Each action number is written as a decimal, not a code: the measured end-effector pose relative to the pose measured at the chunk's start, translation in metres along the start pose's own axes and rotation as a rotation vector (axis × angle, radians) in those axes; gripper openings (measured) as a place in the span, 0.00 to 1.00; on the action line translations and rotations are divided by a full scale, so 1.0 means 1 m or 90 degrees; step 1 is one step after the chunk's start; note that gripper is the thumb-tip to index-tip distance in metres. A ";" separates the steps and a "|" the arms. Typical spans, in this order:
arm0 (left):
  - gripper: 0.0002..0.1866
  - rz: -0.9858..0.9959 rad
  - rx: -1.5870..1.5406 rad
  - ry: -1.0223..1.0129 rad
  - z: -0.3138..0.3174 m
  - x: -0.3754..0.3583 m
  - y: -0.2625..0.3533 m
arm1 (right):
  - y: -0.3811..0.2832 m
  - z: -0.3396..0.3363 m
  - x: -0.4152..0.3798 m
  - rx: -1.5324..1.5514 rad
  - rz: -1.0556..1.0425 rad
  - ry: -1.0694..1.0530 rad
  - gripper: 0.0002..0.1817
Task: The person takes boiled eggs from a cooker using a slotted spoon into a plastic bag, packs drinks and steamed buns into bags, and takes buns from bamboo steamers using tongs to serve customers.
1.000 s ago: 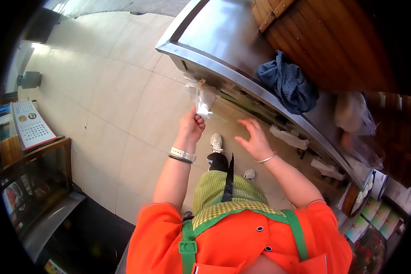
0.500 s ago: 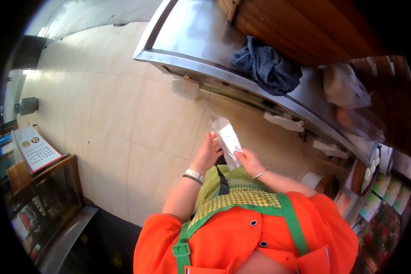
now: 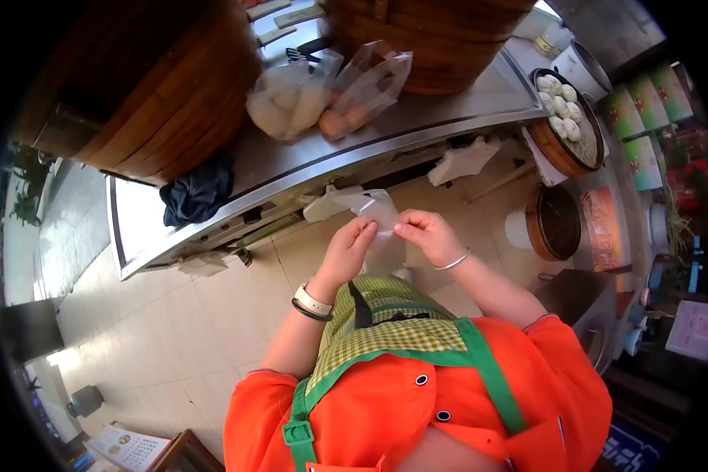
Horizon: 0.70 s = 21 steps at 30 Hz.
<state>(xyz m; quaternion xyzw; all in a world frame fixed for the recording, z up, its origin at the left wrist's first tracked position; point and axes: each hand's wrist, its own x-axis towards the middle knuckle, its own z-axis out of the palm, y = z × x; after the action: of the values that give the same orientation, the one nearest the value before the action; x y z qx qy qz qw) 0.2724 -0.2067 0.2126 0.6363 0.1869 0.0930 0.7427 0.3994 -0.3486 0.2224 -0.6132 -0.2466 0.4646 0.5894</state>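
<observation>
A thin clear plastic bag is stretched between my hands in front of the apron. My left hand pinches one side of it between thumb and fingers. On the other side, my right hand grips the bag's edge with thumb and forefinger. The lower part of the bag hangs down, see-through against the floor. On the steel counter ahead lie two filled plastic bags, one with pale round things and one with brownish round things.
Two large wooden steamers stand on the counter, with a dark cloth at its left. A bamboo basket of white buns sits at the right. Below it stands a wooden round container. White bags hang under the counter's edge.
My view has swung right, bringing the buns and filled bags into fuller sight. My left hand, open beside the bag before, now pinches it along with my right.
</observation>
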 end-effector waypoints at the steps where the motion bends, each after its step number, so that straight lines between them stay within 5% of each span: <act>1: 0.10 0.027 0.069 -0.026 0.023 0.010 0.002 | -0.002 -0.027 -0.008 0.012 -0.018 0.033 0.09; 2: 0.10 0.030 0.085 -0.058 0.049 0.021 0.008 | 0.000 -0.056 -0.019 0.103 -0.036 0.086 0.08; 4: 0.11 -0.019 -0.407 0.101 0.100 0.042 0.023 | 0.004 -0.105 -0.046 0.205 -0.072 0.155 0.07; 6: 0.13 0.084 -0.218 0.208 0.118 0.065 0.001 | 0.002 -0.150 -0.073 0.411 -0.211 0.191 0.06; 8: 0.12 0.110 0.052 -0.003 0.118 0.089 -0.014 | -0.025 -0.175 -0.100 0.426 -0.242 0.257 0.06; 11: 0.13 -0.062 -0.016 -0.297 0.189 0.128 0.026 | -0.036 -0.227 -0.123 0.470 -0.273 0.099 0.12; 16: 0.31 -0.150 -0.109 -0.502 0.281 0.179 0.054 | -0.063 -0.277 -0.125 0.362 -0.251 0.155 0.21; 17: 0.29 -0.212 -0.187 -0.584 0.290 0.196 0.044 | -0.068 -0.287 -0.119 0.295 -0.242 0.177 0.24; 21: 0.15 -0.332 -0.276 -0.518 0.346 0.242 0.043 | -0.086 -0.332 -0.107 -0.068 -0.198 0.378 0.28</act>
<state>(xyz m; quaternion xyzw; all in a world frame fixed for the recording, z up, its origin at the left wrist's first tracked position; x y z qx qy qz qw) 0.6349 -0.4227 0.2580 0.3850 0.0121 -0.3130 0.8681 0.6584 -0.5872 0.2921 -0.7066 -0.1785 0.1565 0.6666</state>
